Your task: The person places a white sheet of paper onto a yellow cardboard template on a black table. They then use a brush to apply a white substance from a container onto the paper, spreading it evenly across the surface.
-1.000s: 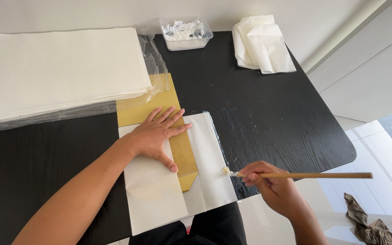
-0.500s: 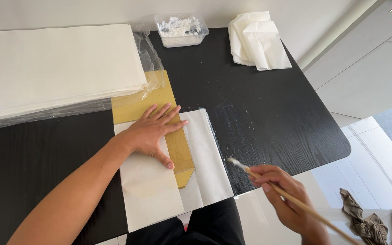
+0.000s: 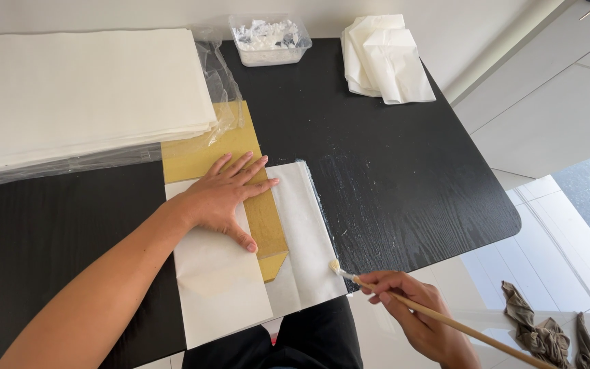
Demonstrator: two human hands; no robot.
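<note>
We press our left hand, fingers spread flat, on one gold sheet between two white sheets. Our right hand grips one brush, over a black table above pale floor tiles.

A thin wooden brush slants across the table's near edge, its pale bristle tip touching the lower right corner of a white paper sheet. That sheet lies flat, partly folded over a yellow-gold sheet beneath it.
</note>
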